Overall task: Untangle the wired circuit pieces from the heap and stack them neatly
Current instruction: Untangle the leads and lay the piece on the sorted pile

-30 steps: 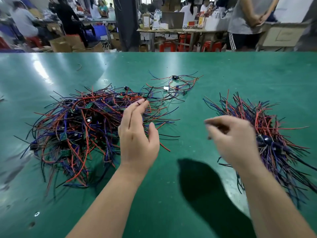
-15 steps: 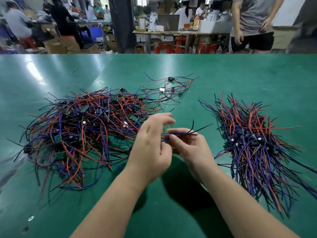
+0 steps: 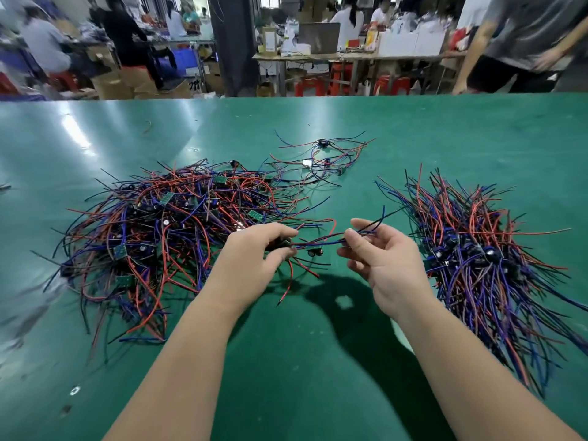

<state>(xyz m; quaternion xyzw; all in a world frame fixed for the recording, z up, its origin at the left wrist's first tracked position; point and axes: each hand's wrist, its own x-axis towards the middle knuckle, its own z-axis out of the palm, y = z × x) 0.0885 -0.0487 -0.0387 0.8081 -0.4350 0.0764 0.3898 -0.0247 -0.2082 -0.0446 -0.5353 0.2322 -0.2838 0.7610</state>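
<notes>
Ok, mid-pull. Left hand (image 3: 251,253) has its fingers curled tight round one end of a thin red-blue-black wired circuit piece (image 3: 321,240). Right hand (image 3: 386,262) pinches the other end of the wire bundle btw thumb & forefinger, other fingers loose.

The piece hangs just above the green table (image 3: 318,361). It sits between the big tangled heap of red, blue & black wires w/ small green boards (image 3: 165,224) on the left and the combed-out stack of the same pieces (image 3: 477,246) on the right.

Long axis runs left-to-right btw the two hands, near level, rising a touch to the right. Black tips poke past the right pinch, up & toward the stack. One red lead droops from the left hand toward the table, and a small black part dangles under the middle.

Looks free of the heap, tho can't tell for sure at the left fingers.

To do it well, I reckon: draw the leads straight w/ the right pinch, gather in that stray red one, then lay it on the stack w/ wires along its lie, not across.
</notes>
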